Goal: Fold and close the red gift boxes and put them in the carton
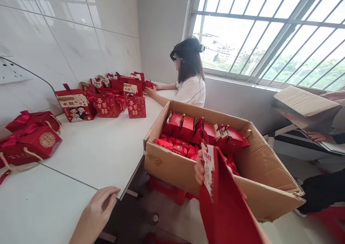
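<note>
My right hand [199, 169] grips a red gift box [229, 204] with a pale printed front panel, held close in front of me and tilted. Most of that hand is hidden behind the box; only its fingertips show. Just beyond it stands an uncovered cardboard carton [175, 169] with rows of red gift boxes [208, 130] inside. My left hand [98, 209] is at the corner of the white table [88, 150], fingers loosely bent and thumb apart, with nothing in it.
Several red gift boxes [107, 105] stand by the wall, and red boxes with rope handles [37, 143] sit at the left. A co-worker [191, 78] reaches over the table's far end. At right, another person's hand [316, 136] is near a box [307, 102]. Barred windows are behind.
</note>
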Motion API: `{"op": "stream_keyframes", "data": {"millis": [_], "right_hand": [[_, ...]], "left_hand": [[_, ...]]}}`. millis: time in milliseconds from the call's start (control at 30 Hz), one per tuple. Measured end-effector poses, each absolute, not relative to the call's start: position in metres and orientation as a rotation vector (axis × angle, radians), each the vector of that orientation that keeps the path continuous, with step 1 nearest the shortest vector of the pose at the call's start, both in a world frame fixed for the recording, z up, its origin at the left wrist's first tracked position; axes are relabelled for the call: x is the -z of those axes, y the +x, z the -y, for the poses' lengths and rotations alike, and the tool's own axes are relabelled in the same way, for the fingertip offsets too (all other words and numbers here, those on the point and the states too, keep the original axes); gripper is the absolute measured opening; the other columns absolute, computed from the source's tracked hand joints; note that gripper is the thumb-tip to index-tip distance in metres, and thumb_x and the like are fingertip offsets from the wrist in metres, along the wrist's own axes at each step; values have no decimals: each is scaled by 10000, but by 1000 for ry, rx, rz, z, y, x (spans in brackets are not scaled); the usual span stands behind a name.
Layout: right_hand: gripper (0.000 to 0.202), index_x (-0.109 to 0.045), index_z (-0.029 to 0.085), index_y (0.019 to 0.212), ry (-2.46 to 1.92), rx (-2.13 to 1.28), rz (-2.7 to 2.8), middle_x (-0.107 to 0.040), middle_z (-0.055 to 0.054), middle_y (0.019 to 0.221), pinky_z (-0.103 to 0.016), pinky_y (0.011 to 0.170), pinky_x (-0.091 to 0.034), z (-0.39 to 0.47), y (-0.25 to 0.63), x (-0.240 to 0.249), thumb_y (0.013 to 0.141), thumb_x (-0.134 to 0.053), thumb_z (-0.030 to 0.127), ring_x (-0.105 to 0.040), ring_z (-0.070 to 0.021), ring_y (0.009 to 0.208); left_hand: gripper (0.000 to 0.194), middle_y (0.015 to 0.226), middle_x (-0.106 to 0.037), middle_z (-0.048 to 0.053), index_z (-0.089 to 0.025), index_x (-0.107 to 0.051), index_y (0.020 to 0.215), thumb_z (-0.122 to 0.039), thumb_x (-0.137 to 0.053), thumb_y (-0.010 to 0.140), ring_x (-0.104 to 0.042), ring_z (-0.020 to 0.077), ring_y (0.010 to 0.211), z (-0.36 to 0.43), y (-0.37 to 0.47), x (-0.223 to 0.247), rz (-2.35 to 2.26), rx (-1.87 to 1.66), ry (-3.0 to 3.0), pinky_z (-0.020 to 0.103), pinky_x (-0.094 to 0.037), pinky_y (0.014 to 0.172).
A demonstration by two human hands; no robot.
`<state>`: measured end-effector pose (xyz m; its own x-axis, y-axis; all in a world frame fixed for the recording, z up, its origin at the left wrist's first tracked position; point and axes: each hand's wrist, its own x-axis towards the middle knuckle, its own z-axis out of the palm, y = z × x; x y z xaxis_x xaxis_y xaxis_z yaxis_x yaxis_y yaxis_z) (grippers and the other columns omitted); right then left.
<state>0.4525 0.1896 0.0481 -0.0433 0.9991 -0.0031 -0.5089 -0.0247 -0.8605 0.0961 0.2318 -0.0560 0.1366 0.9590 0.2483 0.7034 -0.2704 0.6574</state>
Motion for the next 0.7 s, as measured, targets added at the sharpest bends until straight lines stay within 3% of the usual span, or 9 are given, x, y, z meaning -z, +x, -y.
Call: {"op": "stream_keyframes", "data": {"millis": [67, 100, 200, 367, 500, 700], "right_hand": [[306, -621, 252, 1023, -954, -1228, 718, -660, 38, 705, -235, 534, -521, -178, 476, -65, 762, -717, 381, -635, -163, 589], [376, -603, 242, 1039, -1079, -1055, 661, -677, 24, 756, -244, 530, -531, -174, 488, -75, 714, -761, 348, -654, -185, 627], [503, -566, 225, 1056, -1323, -653, 677, -688, -23, 860, -291, 514, -550, -178, 522, -100, 629, -770, 397, -670, -244, 700], [363, -472, 233, 875, -1594, -173, 1003, -652, -47, 777, -369, 564, -548, -243, 550, -122, 678, -572, 521, -642, -255, 655], [274, -430, 222, 854, -1603, 32, 1143, -620, -64, 842, -419, 772, -493, -326, 531, -122, 723, -557, 427, -606, -265, 791], [251, -498, 135, 1055, -1732, 50, 1278, -557, -100, 1071, -402, 826, -473, -425, 478, -77, 865, -574, 280, -568, -226, 912]], "left_hand": [[302, 839, -716, -11, -267, -713, 757, -458, -480, 759, -695, 170, 793, -233, 95, 58, -1576, -955, 2084, 205, -579, 690], [288, 831, -717, -16, -270, -714, 754, -447, -487, 762, -697, 163, 784, -233, 95, 59, -1564, -977, 2101, 192, -579, 672], [249, 810, -716, -31, -282, -713, 747, -417, -505, 770, -700, 147, 757, -235, 94, 62, -1533, -1042, 2136, 167, -574, 649], [236, 784, -714, -29, -279, -712, 745, -391, -508, 781, -697, 142, 710, -236, 97, 62, -1486, -1087, 2129, 151, -559, 547], [255, 781, -704, -18, -269, -701, 737, -384, -484, 801, -689, 149, 728, -233, 101, 60, -1512, -1060, 2112, 186, -576, 661], [297, 858, -679, 25, -232, -667, 796, -357, -408, 868, -653, 177, 826, -224, 107, 57, -1513, -926, 2034, 258, -554, 723]]}}
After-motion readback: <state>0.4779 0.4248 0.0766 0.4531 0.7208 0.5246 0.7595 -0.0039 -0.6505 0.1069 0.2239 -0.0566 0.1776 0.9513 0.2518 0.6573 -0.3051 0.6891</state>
